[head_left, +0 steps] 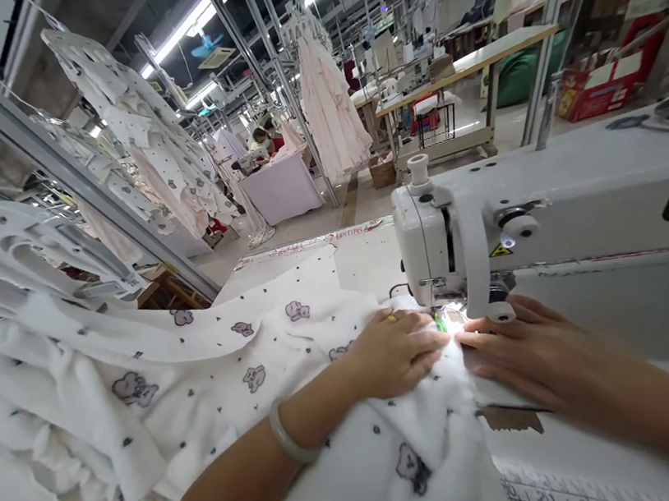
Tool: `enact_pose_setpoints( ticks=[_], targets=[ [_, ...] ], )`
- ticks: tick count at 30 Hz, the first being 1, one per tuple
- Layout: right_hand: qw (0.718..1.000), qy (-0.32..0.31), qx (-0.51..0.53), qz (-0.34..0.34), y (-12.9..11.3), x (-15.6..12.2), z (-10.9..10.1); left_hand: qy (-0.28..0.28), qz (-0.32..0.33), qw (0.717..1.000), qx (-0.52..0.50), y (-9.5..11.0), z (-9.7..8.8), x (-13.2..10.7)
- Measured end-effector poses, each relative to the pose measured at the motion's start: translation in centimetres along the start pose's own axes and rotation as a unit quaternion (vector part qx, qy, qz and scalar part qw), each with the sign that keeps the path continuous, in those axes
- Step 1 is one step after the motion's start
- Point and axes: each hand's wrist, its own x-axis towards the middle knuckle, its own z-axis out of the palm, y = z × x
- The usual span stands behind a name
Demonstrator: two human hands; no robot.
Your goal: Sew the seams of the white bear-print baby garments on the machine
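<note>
Cloth [301, 363]: left of machine [583, 203], reaching beneath its head; likely light, soft, limp; best held flat near edge. Left grip [390, 355]: flattened on cloth. Right grip [542, 358]: fingers extended, hold unclear

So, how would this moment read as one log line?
left hand: flat on printed cloth | right hand: at cloth's edge | sewing machine: brightly lit beneath its head

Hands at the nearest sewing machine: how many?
2: left hand on the printed fabric, right hand at the fabric's right edge, both by the sewing machine.
</note>
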Motion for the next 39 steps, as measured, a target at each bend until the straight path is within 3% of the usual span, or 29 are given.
enact_pose_setpoints(
  ticks=[3,7,10,12,16,21,23,26,28,33,39],
  targets=[
    [0.998,-0.009,0.035,-0.046,-0.7,0.3,-0.9,-0.009,0.007,1.0,-0.018,0.2,-1.0,-0.6],
    [0.988,-0.032,0.061,-0.137,-3.1,0.5,-1.8,0.016,0.028,0.998,-0.051,3.1,-1.6,-3.6],
    [0.98,-0.044,0.037,-0.191,-5.2,0.5,-2.1,0.048,0.005,0.996,-0.081,5.6,-0.7,-5.9],
    [0.976,-0.017,0.005,-0.216,-6.2,0.5,-2.0,0.071,-0.035,0.993,-0.091,6.6,0.3,-6.7],
    [0.975,0.037,-0.068,-0.207,-6.9,0.2,-1.0,0.129,-0.105,0.976,-0.14,6.1,1.1,-6.0],
    [0.983,0.062,-0.026,-0.172,-5.9,0.0,-1.2,0.213,-0.23,0.921,-0.231,4.2,-1.3,-3.5],
    [0.987,0.052,0.019,-0.149,-5.6,0.1,-2.0,0.194,-0.209,0.935,-0.212,4.3,-2.2,-2.9],
    [0.99,-0.003,0.063,-0.124,-5.4,0.3,-2.6,0.076,-0.129,0.982,-0.112,5.2,-2.5,-3.0],
    [0.989,-0.023,0.076,-0.122,-5.4,0.3,-2.7,0.018,-0.095,0.994,-0.041,6.0,-2.2,-3.4],
    [0.988,-0.004,0.075,-0.136,-5.5,0.1,-2.1,0.063,-0.035,0.997,-0.025,6.7,-0.6,-4.6],
    [0.989,0.019,0.047,-0.137,-4.6,-0.2,-1.1,0.092,-0.015,0.995,-0.022,4.6,1.2,-3.6]
  ],
)
